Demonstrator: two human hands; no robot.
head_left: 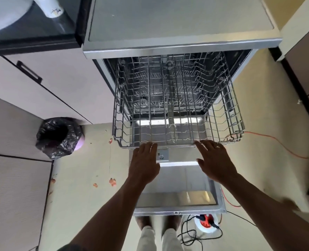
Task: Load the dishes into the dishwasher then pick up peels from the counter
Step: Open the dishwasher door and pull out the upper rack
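Dishwasher [182, 46] was open, door [177, 187] flat; empty wire rack [177, 113] stood pulled out; orange peels [112, 182] on floor, left.

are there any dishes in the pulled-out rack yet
No, the pulled-out rack shows only bare wire tines, and the left hand and right hand at its front edge hold nothing.

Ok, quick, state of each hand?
Left hand: open, straight fingers at the pulled-out rack front rim.
Right hand: open, same rim, holding nothing.
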